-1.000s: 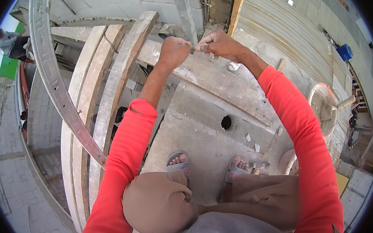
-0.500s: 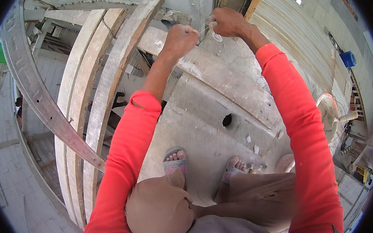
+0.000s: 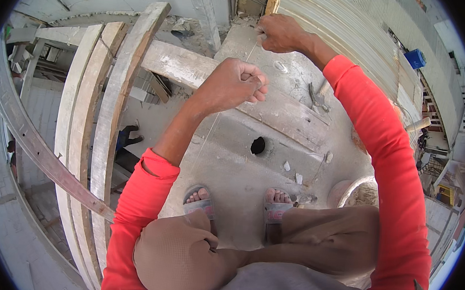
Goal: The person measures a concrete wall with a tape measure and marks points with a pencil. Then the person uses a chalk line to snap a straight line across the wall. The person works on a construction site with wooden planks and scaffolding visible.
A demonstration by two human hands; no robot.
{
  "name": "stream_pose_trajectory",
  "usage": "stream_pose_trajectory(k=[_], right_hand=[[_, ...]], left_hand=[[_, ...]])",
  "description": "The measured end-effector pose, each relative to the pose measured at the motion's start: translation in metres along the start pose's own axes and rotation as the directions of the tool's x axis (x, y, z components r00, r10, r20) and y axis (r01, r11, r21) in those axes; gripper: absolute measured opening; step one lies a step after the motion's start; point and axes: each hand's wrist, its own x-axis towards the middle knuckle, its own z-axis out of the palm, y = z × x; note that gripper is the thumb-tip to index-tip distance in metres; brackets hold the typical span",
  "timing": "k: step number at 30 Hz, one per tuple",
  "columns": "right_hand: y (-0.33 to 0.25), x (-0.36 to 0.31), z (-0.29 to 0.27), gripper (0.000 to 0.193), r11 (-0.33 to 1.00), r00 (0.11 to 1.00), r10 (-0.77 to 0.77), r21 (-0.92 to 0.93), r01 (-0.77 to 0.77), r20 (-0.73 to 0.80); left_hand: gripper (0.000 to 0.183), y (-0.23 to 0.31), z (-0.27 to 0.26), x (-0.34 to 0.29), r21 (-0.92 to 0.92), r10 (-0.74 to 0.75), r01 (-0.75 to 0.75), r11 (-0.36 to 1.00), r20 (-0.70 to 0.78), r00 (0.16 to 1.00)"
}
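Observation:
I stand on a concrete slab [image 3: 231, 166] in sandals, both arms in red sleeves reaching forward. My left hand [image 3: 232, 86] is a closed fist around a thin pale string [image 3: 207, 135], which runs from the fist down over the slab toward my left foot. My right hand [image 3: 279, 33] is farther out, near the slab's far edge, pinching the same string, which stretches taut between the two hands. Just beyond the left fist, a grey timber beam [image 3: 179, 63] crosses the view.
Several curved wooden planks [image 3: 110, 115] stand on edge at the left, with a drop to lower levels behind them. The slab has a round hole [image 3: 258, 145]. A hammer-like tool [image 3: 316, 97] lies ahead, a bucket [image 3: 356, 191] sits at the right, and corrugated metal sheeting [image 3: 333, 17] lies beyond.
My left hand has pulled back toward me and down, away from the right hand. The two hands were close together before; now a stretch of string separates them.

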Motion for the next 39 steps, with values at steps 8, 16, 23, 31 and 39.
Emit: stream_pose_trajectory(k=[8,16,23,31,39], right_hand=[[0.008,-0.027,-0.048,0.025,0.963,1.000,0.005,0.268,-0.011,0.025],[-0.001,-0.033,-0.076,0.031,0.917,0.999,-0.020,0.397,0.038,-0.049],[-0.025,-0.034,-0.084,0.026,0.929,0.997,0.071,0.366,-0.051,-0.042],[-0.021,-0.039,-0.050,0.011,0.999,0.945,-0.007,-0.034,-0.005,-0.326],[-0.022,-0.013,0.031,0.028,0.991,0.904,0.078,-0.069,-0.118,-0.420]], left_hand=[[0.122,-0.039,0.076,0.091,0.407,0.140,-0.069,0.911,-0.149,0.979],[0.101,-0.036,0.086,0.141,0.250,0.298,-0.209,0.946,-0.408,0.863],[0.066,-0.056,0.069,0.137,0.317,0.159,-0.037,0.948,-0.369,0.916],[0.072,-0.037,0.114,0.082,0.650,0.129,0.006,0.760,-0.159,0.979],[0.082,0.003,0.071,-0.086,0.108,0.007,-0.100,0.989,0.643,0.766]])
